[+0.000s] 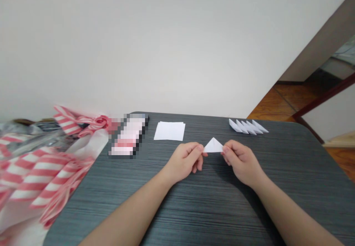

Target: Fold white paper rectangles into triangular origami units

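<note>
**Two hands pinch a folded white paper triangle [213, 146] above the table, its point up.**
The left hand [184, 161] grips the triangle's left corner between thumb and curled fingers; the right hand [242, 163] pinches its right corner the same way, both wrists angled inward, forearms converging. Beyond the triangle lie a stack of white paper sheets [169, 131], to its far left, and a row of folded paper pieces [248, 126], to its far right, on the dark grey table [194, 216]. A red-and-white striped bag [36, 172] sits well left of it.
</note>
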### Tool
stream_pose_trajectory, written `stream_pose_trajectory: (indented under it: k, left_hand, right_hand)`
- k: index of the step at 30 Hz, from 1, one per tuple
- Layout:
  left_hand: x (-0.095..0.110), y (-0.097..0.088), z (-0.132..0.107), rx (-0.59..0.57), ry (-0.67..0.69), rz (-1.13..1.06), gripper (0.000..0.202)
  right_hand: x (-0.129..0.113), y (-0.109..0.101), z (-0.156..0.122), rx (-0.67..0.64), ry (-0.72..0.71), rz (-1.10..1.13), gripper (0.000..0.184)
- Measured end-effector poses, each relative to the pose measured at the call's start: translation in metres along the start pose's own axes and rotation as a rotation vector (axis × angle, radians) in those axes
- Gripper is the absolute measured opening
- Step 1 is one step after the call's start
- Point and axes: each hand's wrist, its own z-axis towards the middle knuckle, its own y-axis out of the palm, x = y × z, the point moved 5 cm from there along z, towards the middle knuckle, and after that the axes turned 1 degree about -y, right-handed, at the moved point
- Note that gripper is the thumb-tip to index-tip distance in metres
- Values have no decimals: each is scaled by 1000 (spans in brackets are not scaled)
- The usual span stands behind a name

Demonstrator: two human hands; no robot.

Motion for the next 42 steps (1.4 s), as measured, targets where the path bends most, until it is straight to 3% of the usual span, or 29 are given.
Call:
stream_pose_trajectory:
  k: [8, 20, 24, 28, 31, 36, 42]
  left_hand:
    - [9, 2, -2, 6, 2, 83, 28]
    - [1, 4, 0, -36, -63, -5, 31]
    - [2, 3, 0, -39, -2, 49, 36]
    - [5, 2, -1, 6, 84, 28, 31]
    - [6, 3, -2, 6, 109, 105, 32]
    - [8, 1, -1, 42, 129, 245, 28]
    - [9, 7, -2, -70, 101, 242, 29]
  right_hand:
    - [-3, 4, -1, -63, -14, -19, 27]
    - [0, 2, -1, -25, 6, -17, 27]
    - [-2, 1, 0, -19, 15, -24, 26]
    - [-2, 5, 1, -99, 21, -62, 28]
    - [-1, 10, 2, -151, 18, -66, 27]
    - [-1, 13, 1, -133, 53, 22, 27]
    - [0, 13, 1, -128, 61, 114, 23]
